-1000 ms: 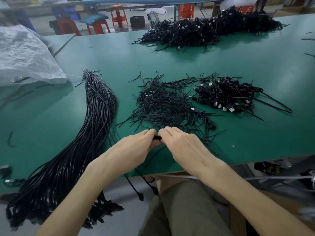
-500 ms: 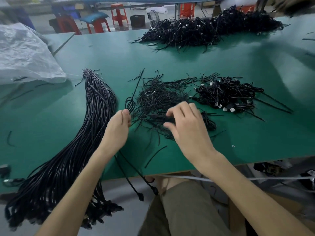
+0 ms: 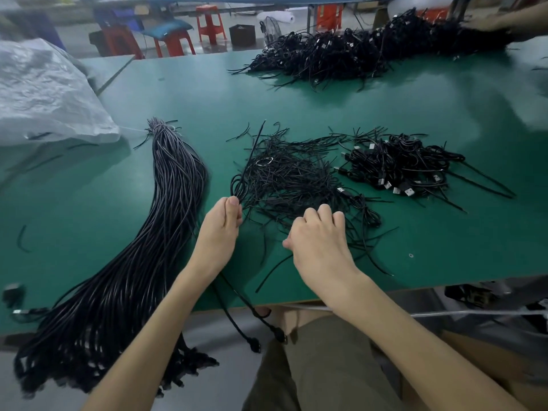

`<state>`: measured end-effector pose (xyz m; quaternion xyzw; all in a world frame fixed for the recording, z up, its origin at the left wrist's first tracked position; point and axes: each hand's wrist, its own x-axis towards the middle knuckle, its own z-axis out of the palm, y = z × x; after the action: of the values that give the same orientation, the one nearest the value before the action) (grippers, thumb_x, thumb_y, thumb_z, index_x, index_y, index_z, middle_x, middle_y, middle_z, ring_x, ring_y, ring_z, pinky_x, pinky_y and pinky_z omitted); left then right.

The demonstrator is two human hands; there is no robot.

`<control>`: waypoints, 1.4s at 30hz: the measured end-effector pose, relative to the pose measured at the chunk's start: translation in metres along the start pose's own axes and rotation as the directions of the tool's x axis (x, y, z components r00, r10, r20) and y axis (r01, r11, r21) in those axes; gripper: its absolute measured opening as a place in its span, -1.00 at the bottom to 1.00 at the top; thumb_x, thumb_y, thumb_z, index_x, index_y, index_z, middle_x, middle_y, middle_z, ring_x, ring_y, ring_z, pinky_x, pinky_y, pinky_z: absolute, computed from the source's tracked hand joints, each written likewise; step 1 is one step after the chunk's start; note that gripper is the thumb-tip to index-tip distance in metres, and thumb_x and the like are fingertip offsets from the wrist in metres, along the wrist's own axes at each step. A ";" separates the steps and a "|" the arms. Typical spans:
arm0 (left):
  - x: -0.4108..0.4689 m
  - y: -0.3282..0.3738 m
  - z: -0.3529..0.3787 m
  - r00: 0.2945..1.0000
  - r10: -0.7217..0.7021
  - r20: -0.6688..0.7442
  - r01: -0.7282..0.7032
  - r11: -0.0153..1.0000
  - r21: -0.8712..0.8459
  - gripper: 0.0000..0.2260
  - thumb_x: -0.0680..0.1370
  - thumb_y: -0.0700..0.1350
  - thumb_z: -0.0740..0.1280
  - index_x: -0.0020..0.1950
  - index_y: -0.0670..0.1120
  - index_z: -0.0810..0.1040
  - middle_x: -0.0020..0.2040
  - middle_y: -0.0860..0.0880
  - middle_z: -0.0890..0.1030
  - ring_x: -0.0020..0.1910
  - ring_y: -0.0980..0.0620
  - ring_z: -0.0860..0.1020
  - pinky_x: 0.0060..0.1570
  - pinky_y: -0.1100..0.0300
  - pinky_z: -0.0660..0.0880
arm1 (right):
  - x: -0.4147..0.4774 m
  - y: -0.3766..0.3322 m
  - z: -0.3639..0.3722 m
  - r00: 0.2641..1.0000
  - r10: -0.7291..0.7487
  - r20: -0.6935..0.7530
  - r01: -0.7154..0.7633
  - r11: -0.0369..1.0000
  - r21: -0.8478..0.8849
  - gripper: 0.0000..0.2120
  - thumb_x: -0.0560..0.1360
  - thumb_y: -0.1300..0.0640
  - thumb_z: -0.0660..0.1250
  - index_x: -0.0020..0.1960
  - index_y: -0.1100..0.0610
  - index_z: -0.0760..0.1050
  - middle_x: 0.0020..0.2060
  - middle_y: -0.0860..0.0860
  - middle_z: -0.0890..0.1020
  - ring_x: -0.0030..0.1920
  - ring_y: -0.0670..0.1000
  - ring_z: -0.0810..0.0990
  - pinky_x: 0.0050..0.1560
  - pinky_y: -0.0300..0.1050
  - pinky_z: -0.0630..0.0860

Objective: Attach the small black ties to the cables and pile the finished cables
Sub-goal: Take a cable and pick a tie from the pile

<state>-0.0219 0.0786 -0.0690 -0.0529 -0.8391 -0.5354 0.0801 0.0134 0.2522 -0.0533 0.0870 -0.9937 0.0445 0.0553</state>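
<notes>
Your hands have parted: left hand (image 3: 220, 226) pinches the coiled cable (image 3: 237, 185) beside the ties (image 3: 284, 179); right hand (image 3: 320, 244) curls into them, grip unclear. Coiling looks done; tying comes next.

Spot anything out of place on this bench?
Minor: two plug ends of the cable pinched by the left hand dangle off the table front edge; one stray tie lies far left. No damage visible.
</notes>
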 end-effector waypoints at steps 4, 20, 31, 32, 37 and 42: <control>0.000 -0.001 0.000 1.000 0.010 -0.004 -0.010 1.000 0.027 -0.64 0.76 -0.03 0.01 -0.20 -0.12 0.26 -0.30 -0.03 0.25 -0.36 0.02 0.20 -0.27 0.02 0.20 | 0.002 0.000 -0.001 0.999 0.005 0.043 -0.001 0.996 -0.085 -0.89 0.57 0.17 0.36 0.08 0.15 0.50 0.06 0.11 0.51 0.13 0.17 0.36 0.14 0.07 0.25; 0.002 -0.004 0.002 1.000 -0.022 0.008 0.019 0.961 0.274 -0.58 0.73 0.14 -0.01 -0.18 -0.11 0.31 -0.30 0.05 0.33 -0.35 0.09 0.27 -0.28 0.05 0.27 | 0.006 0.020 -0.019 0.953 0.278 -0.121 -0.007 0.420 0.908 -0.90 0.61 0.18 0.39 0.04 0.05 0.47 -0.16 -0.04 0.63 -0.12 -0.21 0.63 -0.12 -0.38 0.49; -0.005 0.027 0.014 0.950 -0.002 0.311 -0.010 0.999 0.037 -0.66 0.76 -0.06 0.07 -0.19 -0.11 0.37 -0.39 0.12 0.35 -0.48 0.18 0.25 -0.41 0.24 0.24 | 0.003 0.004 -0.021 0.959 0.168 0.228 -0.210 -0.119 0.970 -0.71 0.54 0.21 0.47 0.06 0.13 0.35 -0.25 0.03 0.70 -0.37 -0.09 0.49 -0.35 -0.28 0.41; -0.006 0.029 0.012 0.944 -0.006 0.329 0.001 1.000 0.017 -0.66 0.76 -0.05 0.07 -0.19 -0.11 0.37 -0.41 0.15 0.35 -0.49 0.19 0.24 -0.43 0.27 0.23 | 0.003 0.006 -0.022 0.961 0.167 0.222 -0.203 -0.122 0.971 -0.72 0.55 0.22 0.47 0.06 0.13 0.35 -0.26 0.03 0.70 -0.37 -0.09 0.48 -0.37 -0.28 0.41; -0.013 0.038 0.009 0.927 -0.019 0.374 0.064 0.992 -0.108 -0.66 0.75 -0.03 0.06 -0.17 -0.12 0.38 -0.48 0.18 0.32 -0.52 0.20 0.19 -0.51 0.35 0.18 | 0.002 0.011 -0.024 0.944 0.116 0.309 -0.283 -0.202 0.938 -0.68 0.52 0.25 0.48 0.09 0.13 0.35 -0.27 0.05 0.70 -0.37 -0.09 0.46 -0.36 -0.22 0.39; -0.015 0.042 0.008 0.926 -0.056 0.374 0.103 0.989 -0.108 -0.64 0.74 0.01 0.06 -0.14 -0.17 0.40 -0.44 0.16 0.27 -0.50 0.16 0.17 -0.50 0.30 0.16 | 0.003 0.016 -0.022 0.926 0.036 0.375 -0.358 -0.222 0.907 -0.68 0.50 0.30 0.48 0.07 0.13 0.35 -0.28 0.07 0.69 -0.39 -0.09 0.45 -0.35 -0.22 0.38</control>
<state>0.0000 0.1035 -0.0378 -0.1236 -0.8051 -0.5706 -0.1048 0.0103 0.2691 -0.0320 -0.0591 -0.5965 0.7874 -0.1442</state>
